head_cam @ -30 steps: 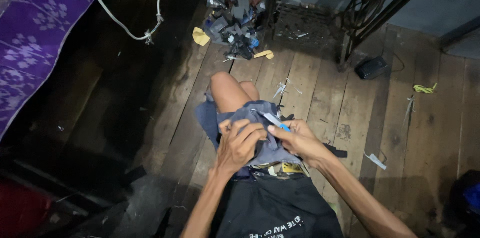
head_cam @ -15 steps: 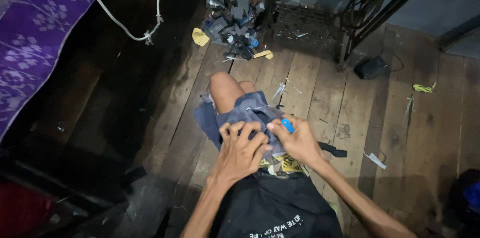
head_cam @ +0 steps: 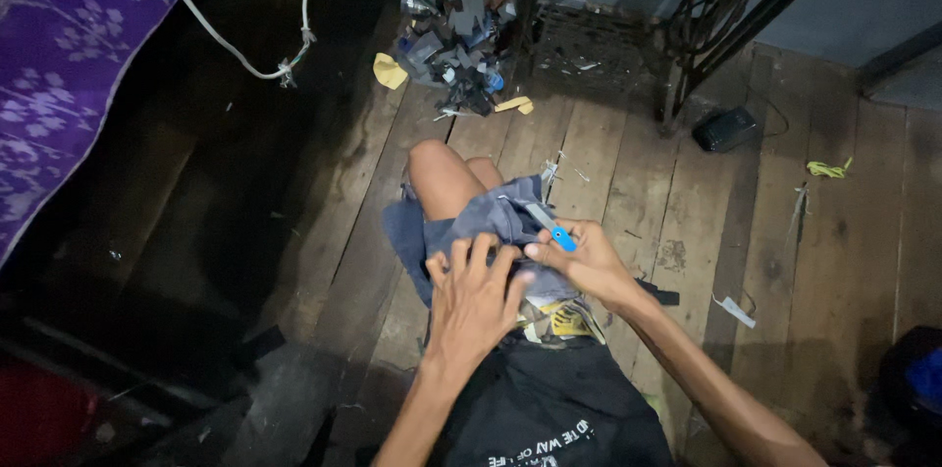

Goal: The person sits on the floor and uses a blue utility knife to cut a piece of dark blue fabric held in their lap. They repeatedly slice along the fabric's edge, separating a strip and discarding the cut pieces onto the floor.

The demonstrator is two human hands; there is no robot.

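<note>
Seam-picking step on the grey garment [head_cam: 496,222] across the person's lap. Left hand [head_cam: 478,295] presses the cloth flat, fingers spread. Right hand [head_cam: 586,261] pinches a blue-handled cutter [head_cam: 549,229], tip at the fabric. Next move likely needs taut cloth and a careful short cut.

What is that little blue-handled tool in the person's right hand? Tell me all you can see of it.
The small blue-handled tool is slim, with a pale, metal-looking blade or tip pointing up-left from a bright blue grip that looks like plastic. The right hand pinches it at the grip, tip against the bunched grey-blue cloth on the lap. The left hand presses the cloth beside it. Its exact kind is too small to tell.
</note>
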